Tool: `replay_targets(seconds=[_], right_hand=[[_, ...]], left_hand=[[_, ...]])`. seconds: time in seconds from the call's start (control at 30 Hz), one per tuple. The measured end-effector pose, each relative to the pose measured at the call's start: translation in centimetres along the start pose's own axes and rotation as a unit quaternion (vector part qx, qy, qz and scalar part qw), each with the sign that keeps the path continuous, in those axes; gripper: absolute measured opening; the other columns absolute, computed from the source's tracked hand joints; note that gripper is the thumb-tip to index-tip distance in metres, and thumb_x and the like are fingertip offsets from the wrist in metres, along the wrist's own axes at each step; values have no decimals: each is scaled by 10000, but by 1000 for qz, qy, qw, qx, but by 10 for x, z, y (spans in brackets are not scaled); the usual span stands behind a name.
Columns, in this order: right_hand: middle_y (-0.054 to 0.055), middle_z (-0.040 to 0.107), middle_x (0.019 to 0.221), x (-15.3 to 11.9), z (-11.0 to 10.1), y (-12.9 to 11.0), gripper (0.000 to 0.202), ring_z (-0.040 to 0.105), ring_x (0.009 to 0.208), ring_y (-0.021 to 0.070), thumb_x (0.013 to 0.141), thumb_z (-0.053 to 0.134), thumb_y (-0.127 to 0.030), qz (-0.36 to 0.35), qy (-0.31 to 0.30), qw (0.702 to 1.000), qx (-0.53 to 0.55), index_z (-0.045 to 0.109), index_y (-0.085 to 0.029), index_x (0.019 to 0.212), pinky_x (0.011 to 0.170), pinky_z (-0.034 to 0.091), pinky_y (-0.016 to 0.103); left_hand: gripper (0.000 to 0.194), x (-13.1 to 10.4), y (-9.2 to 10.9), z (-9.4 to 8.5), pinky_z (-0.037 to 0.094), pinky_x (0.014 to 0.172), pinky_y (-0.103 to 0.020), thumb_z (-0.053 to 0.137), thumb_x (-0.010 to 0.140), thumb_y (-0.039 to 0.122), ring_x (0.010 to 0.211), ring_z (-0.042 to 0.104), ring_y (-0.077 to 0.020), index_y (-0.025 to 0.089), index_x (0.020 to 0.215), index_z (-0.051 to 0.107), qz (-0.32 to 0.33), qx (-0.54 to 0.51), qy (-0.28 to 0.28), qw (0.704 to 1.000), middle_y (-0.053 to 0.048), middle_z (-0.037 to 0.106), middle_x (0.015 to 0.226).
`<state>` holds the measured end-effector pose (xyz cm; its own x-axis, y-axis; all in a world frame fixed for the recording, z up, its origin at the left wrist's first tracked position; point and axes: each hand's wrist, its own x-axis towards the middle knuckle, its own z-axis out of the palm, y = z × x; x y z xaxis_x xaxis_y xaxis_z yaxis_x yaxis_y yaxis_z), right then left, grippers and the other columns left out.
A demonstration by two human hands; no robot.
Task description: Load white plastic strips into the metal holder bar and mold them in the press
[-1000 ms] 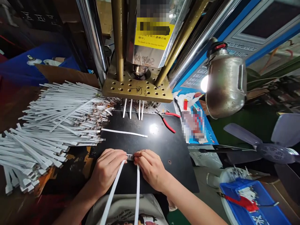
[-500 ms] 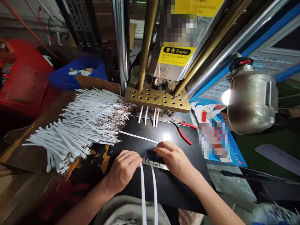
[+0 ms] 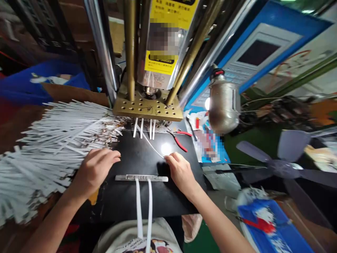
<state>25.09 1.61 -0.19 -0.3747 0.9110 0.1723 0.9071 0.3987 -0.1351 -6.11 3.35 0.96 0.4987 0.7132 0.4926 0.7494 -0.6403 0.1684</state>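
Observation:
My right hand (image 3: 180,172) pinches the end of a white flat cable (image 3: 152,147), which stretches up and left toward the press. My left hand (image 3: 96,170) is over the table's left side beside the pile. Its fingers are loosely bent, their tips slightly apart, and nothing shows between them. Between the hands lies a metal slotted holder (image 3: 158,179) on the black table (image 3: 118,200). Two white cables (image 3: 139,207) are seated in it and hang down toward my lap. A large pile of white flat cables (image 3: 60,133) with metal connector ends lies at left.
Above the table's back edge hangs the press's brass plate (image 3: 123,109), with several white strips (image 3: 151,130) sticking out beneath. Red-handled pliers (image 3: 181,143) lie to its right. A metal lamp (image 3: 223,102) and a fan (image 3: 283,168) stand further right. A blue bin (image 3: 21,84) is back left.
My left hand has let go of a cable at the holder and moved left toward the pile. My right hand still pinches its cable. The view has swung right.

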Motion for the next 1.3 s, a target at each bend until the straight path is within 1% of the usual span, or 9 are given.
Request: replay_targets(seconds=[0.17, 0.33, 0.43, 0.5, 0.63, 0.7, 1.07, 1.2, 1.3], right_hand=[[34, 644, 808, -36, 6, -17, 146, 617, 718, 151, 980, 451, -156, 35, 136, 951, 277, 573, -196, 910, 649, 480, 249], [58, 703, 957, -43, 17, -38, 130, 662, 877, 166, 990, 479, -197, -12, 120, 941, 315, 606, -205, 962, 793, 524, 297], [76, 703, 972, -41, 15, -39, 164, 653, 847, 177, 1003, 444, -205, -37, 100, 963, 249, 607, -190, 990, 758, 519, 310], [87, 699, 974, -39, 10, -39, 200, 647, 817, 186, 1000, 400, -173, -60, 87, 972, 211, 600, -174, 997, 723, 513, 316], [100, 679, 946, -35, -4, -40, 228, 636, 768, 203, 959, 358, -129, -87, 36, 979, 179, 584, -159, 957, 692, 508, 320], [106, 670, 931, -32, -5, -40, 219, 638, 781, 205, 945, 361, -117, -93, 23, 979, 179, 576, -158, 942, 712, 510, 314], [109, 662, 992, -29, 10, -37, 207, 634, 862, 202, 938, 378, -76, -121, 25, 977, 173, 561, -169, 967, 779, 513, 313], [86, 659, 956, -12, -7, -17, 187, 623, 815, 193, 862, 493, -31, -162, -97, 967, 170, 593, -166, 945, 744, 506, 297], [63, 666, 1007, 36, -18, 17, 256, 637, 894, 170, 854, 563, -31, -195, -155, 951, 183, 623, -180, 1052, 794, 500, 254]], left_hand=[[86, 45, 14, -17, 529, 715, -252, 704, 876, 156, 772, 643, -115, 197, 903, 633, -30, -183, 210, 960, 44, 671, 843], [89, 67, 27, -38, 594, 730, -329, 679, 878, 265, 714, 648, -127, 195, 932, 686, -244, -360, 300, 849, 38, 668, 804], [260, 52, 26, -35, 621, 802, -347, 766, 798, 238, 757, 672, -148, 214, 1049, 701, -294, -398, 275, 824, 25, 695, 842], [281, 32, 25, -26, 628, 765, -296, 768, 798, 213, 826, 683, -159, 232, 1071, 708, -283, -408, 218, 841, 10, 702, 950], [185, -6, 33, -4, 588, 767, -205, 656, 882, 113, 878, 680, -127, 235, 1004, 724, -146, -272, 127, 943, 8, 687, 1042], [211, -17, 40, 6, 568, 831, -222, 606, 899, 57, 884, 679, -129, 207, 1012, 703, -90, -224, 87, 966, 1, 698, 999], [158, -25, 49, 22, 527, 869, -351, 535, 928, 58, 946, 657, -204, 143, 1009, 640, 11, -156, -14, 988, -77, 694, 1004], [138, -19, 51, 21, 529, 827, -362, 538, 908, 53, 865, 660, -210, 119, 985, 633, 26, -124, 4, 992, -86, 694, 929], [161, -16, 53, 22, 527, 828, -343, 532, 900, 42, 817, 663, -187, 148, 960, 637, 31, -129, 24, 991, -54, 697, 887]])
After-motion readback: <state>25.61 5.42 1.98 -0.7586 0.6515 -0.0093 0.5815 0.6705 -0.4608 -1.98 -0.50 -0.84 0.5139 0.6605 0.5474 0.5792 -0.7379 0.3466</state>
